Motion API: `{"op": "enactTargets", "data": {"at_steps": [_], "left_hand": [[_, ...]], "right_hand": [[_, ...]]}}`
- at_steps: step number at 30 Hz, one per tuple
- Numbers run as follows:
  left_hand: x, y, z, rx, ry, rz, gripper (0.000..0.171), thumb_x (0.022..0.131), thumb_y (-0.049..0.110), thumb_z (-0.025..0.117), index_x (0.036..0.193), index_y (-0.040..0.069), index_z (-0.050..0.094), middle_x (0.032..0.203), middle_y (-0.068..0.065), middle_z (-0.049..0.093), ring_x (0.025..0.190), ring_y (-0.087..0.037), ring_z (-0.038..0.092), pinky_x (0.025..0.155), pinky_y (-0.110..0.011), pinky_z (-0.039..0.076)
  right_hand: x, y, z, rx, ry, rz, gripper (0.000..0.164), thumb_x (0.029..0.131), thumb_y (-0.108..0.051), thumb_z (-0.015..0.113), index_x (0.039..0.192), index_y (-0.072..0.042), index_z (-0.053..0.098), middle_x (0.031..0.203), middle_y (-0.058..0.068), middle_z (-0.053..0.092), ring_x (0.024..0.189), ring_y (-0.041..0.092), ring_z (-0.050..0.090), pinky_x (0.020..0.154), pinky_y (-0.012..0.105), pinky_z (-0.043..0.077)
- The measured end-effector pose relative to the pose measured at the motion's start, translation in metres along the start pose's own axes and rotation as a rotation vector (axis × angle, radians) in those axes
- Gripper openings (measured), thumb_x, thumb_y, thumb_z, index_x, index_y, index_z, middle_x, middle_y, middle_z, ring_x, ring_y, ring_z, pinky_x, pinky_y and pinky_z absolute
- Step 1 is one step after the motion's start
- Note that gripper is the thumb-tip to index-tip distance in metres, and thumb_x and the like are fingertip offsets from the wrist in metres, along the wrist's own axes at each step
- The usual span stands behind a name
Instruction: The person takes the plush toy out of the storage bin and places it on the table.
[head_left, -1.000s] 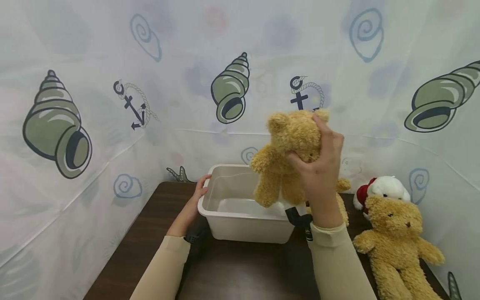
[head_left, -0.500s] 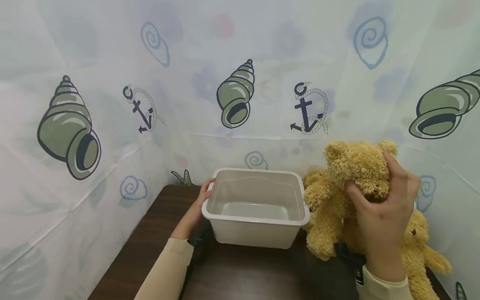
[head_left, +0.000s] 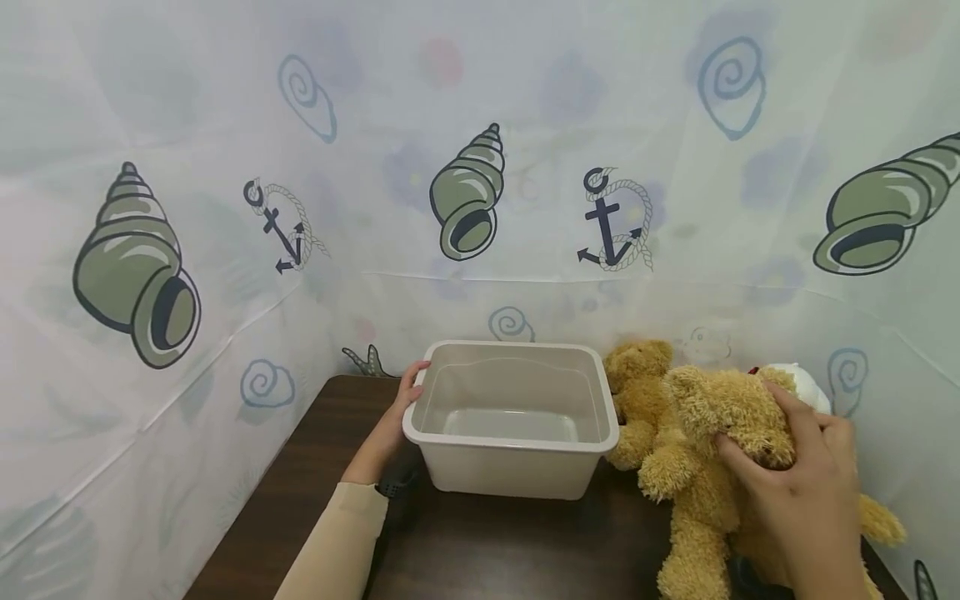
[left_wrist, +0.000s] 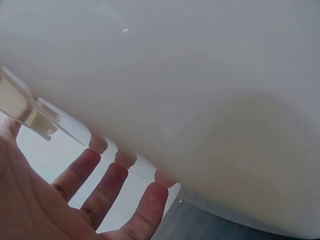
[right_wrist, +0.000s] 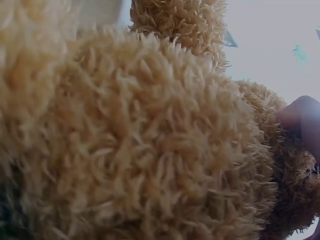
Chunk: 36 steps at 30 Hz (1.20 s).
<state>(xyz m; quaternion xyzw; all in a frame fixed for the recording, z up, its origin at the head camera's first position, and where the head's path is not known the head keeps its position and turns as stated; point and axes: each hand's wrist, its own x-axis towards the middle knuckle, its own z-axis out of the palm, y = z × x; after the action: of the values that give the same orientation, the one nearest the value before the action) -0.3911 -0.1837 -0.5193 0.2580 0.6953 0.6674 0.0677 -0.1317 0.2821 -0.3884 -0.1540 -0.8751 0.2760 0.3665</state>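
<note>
A beige plastic tub (head_left: 506, 467) stands on the dark table; its visible inside holds nothing. My left hand (head_left: 395, 417) holds the tub's left rim, and in the left wrist view the fingers (left_wrist: 107, 187) touch its outer wall from below. A curly-furred tan teddy bear (head_left: 708, 492) hangs upright to the tub's right. My right hand (head_left: 810, 475) grips this bear by the head, thumb on the near side of its face. Bear fur (right_wrist: 150, 140) fills most of the right wrist view.
Another tan teddy bear (head_left: 637, 367) sits at the back against the tub's right side. A white plush toy (head_left: 806, 387) and a further tan bear (head_left: 881, 521) are partly hidden behind my right hand. A printed curtain (head_left: 525, 208) encloses the table (head_left: 510, 542).
My right hand has carried the teddy bear from over the tub's right end rightward and down, beside the other toys. The left hand stays on the rim.
</note>
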Motion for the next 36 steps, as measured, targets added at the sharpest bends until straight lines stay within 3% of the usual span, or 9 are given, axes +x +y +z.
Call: {"op": "enactTargets", "data": {"at_steps": [7,12,16,19,23,26,30,33,36], "left_hand": [[-0.004,0.001,-0.008,0.0,0.017,-0.011,0.05,0.11,0.037,0.026,0.158,0.035,0.013,0.159,-0.018,0.022,0.138,-0.049,0.029,0.105,-0.056,0.04],[-0.003,0.002,-0.011,-0.011,0.06,-0.015,0.049,0.109,0.036,0.027,0.157,0.035,0.016,0.156,-0.019,0.026,0.136,-0.049,0.031,0.104,-0.058,0.04],[0.001,0.0,-0.009,0.008,0.046,-0.019,0.05,0.109,0.038,0.028,0.157,0.035,0.016,0.156,-0.018,0.027,0.137,-0.046,0.032,0.105,-0.057,0.04],[0.003,-0.002,-0.006,0.022,0.017,-0.019,0.05,0.109,0.039,0.027,0.158,0.036,0.014,0.159,-0.015,0.024,0.139,-0.046,0.03,0.108,-0.056,0.038],[-0.001,-0.002,-0.007,0.024,0.008,-0.032,0.051,0.11,0.039,0.026,0.159,0.038,0.012,0.163,-0.011,0.02,0.143,-0.047,0.027,0.11,-0.061,0.035],[-0.004,0.003,-0.009,0.021,-0.013,-0.056,0.052,0.11,0.042,0.028,0.16,0.04,0.012,0.166,-0.005,0.019,0.147,-0.046,0.027,0.111,-0.069,0.031],[-0.006,0.014,-0.016,0.061,-0.042,-0.08,0.052,0.11,0.046,0.028,0.161,0.042,0.015,0.169,0.005,0.017,0.153,-0.037,0.025,0.115,-0.069,0.028],[-0.006,0.025,-0.024,0.152,-0.05,-0.077,0.051,0.111,0.044,0.023,0.161,0.04,0.017,0.168,0.001,0.021,0.152,-0.034,0.028,0.112,-0.068,0.033],[-0.01,0.043,-0.036,0.204,0.046,-0.068,0.046,0.111,0.04,0.028,0.155,0.028,0.037,0.157,-0.014,0.039,0.14,-0.036,0.045,0.106,-0.065,0.042]], "right_hand": [[-0.012,0.016,0.009,-0.135,-0.18,0.012,0.091,0.081,-0.057,0.079,0.157,-0.028,0.038,0.111,0.022,0.038,0.085,0.029,0.037,0.061,0.039,0.028],[-0.012,0.032,0.035,-0.207,-0.487,0.048,0.104,0.082,-0.076,0.063,0.161,-0.02,0.023,0.112,0.031,0.036,0.071,0.03,0.046,0.051,0.036,0.035],[-0.006,0.052,0.052,-0.21,-0.703,0.126,0.116,0.083,-0.082,0.054,0.163,-0.009,0.01,0.121,0.044,0.033,0.085,0.046,0.057,0.057,0.043,0.044],[-0.006,0.061,0.054,-0.205,-0.656,0.113,0.115,0.086,-0.077,0.056,0.163,-0.007,0.006,0.127,0.049,0.029,0.099,0.058,0.052,0.063,0.052,0.046],[-0.011,0.063,0.051,-0.198,-0.477,-0.148,0.096,0.084,-0.042,0.08,0.16,-0.015,0.028,0.129,0.051,0.034,0.107,0.065,0.046,0.073,0.069,0.043],[-0.013,0.062,0.045,-0.218,-0.479,-0.262,0.087,0.081,-0.026,0.083,0.155,-0.019,0.039,0.132,0.049,0.037,0.114,0.067,0.042,0.08,0.075,0.039],[-0.009,0.055,0.031,-0.204,-0.587,-0.218,0.077,0.091,-0.04,0.073,0.155,-0.014,0.037,0.137,0.046,0.035,0.118,0.064,0.04,0.082,0.075,0.04],[-0.004,0.044,0.012,-0.187,-0.602,-0.197,0.076,0.096,-0.05,0.064,0.153,-0.006,0.038,0.139,0.04,0.037,0.119,0.056,0.04,0.079,0.069,0.042],[0.0,0.028,-0.015,-0.183,-0.573,-0.2,0.073,0.099,-0.051,0.057,0.151,-0.003,0.04,0.14,0.032,0.042,0.117,0.049,0.044,0.077,0.064,0.044]]}}
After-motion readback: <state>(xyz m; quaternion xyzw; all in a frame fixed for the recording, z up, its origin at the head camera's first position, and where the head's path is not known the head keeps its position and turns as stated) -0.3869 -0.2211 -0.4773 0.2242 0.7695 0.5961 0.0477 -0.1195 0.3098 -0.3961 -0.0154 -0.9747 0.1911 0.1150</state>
